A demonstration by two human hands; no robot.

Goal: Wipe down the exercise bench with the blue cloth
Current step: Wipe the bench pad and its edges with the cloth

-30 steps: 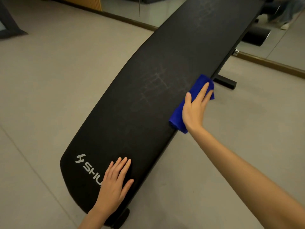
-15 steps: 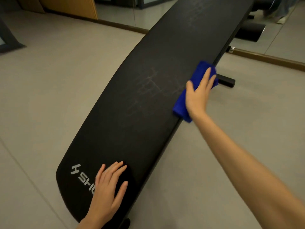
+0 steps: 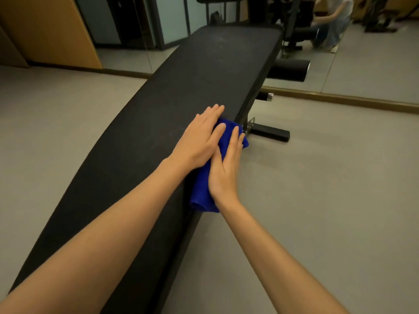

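Two bare hands press a folded blue microfibre cloth [image 3: 205, 189] on a long black padded exercise bench [image 3: 158, 123].

Left hand [image 3: 197, 141] and right hand [image 3: 225, 171] lie flat, fingers spread, over the cloth at the bench's right edge.

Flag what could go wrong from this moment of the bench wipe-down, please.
1. The blue cloth sits at the right edge of the bench pad, partly draped over the side; a further push could slide it off onto the floor.
2. Both the left hand and the right hand press flat rather than gripping, so the cloth could bunch or slip.
3. Faint smudges remain on the far pad, which may get missed.
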